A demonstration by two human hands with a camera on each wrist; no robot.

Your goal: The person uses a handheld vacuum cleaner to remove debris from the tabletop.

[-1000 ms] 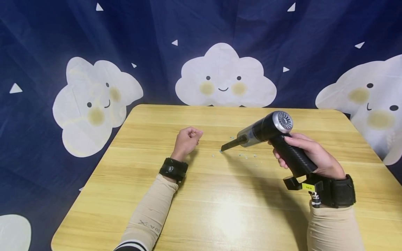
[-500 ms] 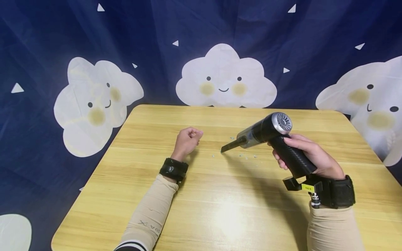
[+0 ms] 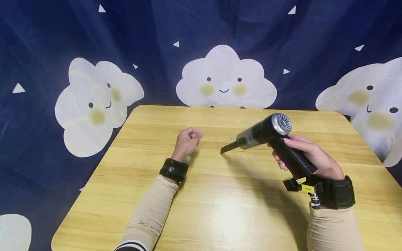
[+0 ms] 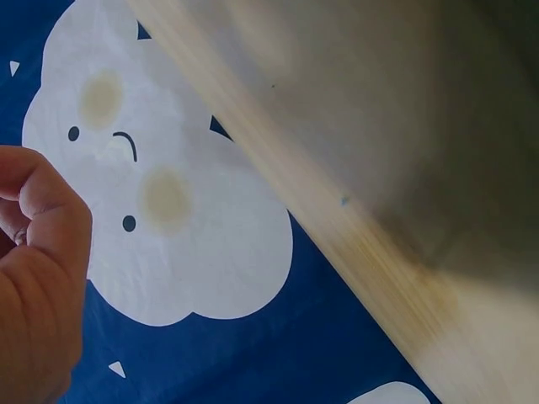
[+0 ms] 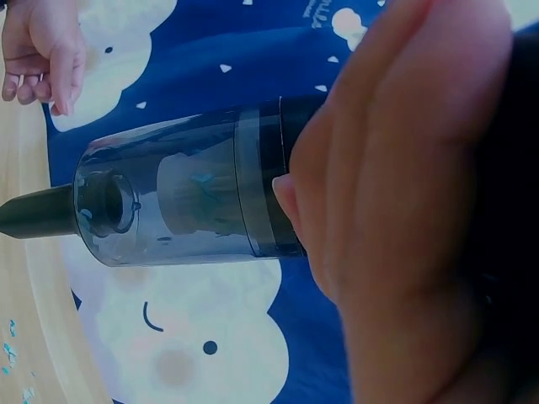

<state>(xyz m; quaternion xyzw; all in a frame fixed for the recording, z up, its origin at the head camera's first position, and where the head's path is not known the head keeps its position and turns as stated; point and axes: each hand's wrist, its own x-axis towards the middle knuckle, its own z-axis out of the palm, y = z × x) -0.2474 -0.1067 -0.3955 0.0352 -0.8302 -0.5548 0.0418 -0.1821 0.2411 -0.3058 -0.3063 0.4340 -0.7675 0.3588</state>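
Observation:
My right hand (image 3: 309, 150) grips the black handle of a handheld vacuum cleaner (image 3: 257, 132), its silver vented end turned up toward me. The narrow black nozzle (image 3: 231, 145) slants down to the left, its tip right at the tabletop among small bluish scraps (image 3: 255, 157). Through the clear dust cup (image 5: 143, 198), in the right wrist view, a pale filter and some blue bits show. My left hand (image 3: 186, 141) rests at the table left of the nozzle, fingers loosely curled and holding nothing. Only part of it shows in the left wrist view.
The wooden table (image 3: 125, 195) has rounded corners, and its far edge meets a dark blue curtain (image 3: 157, 28) with cloud prints. One scrap (image 3: 213, 156) lies between my left hand and the nozzle; another (image 3: 232, 138) lies behind the nozzle.
A blue scrap seen at the nozzle tip one second ago no longer shows there. The vacuum cleaner and both hands have barely moved.

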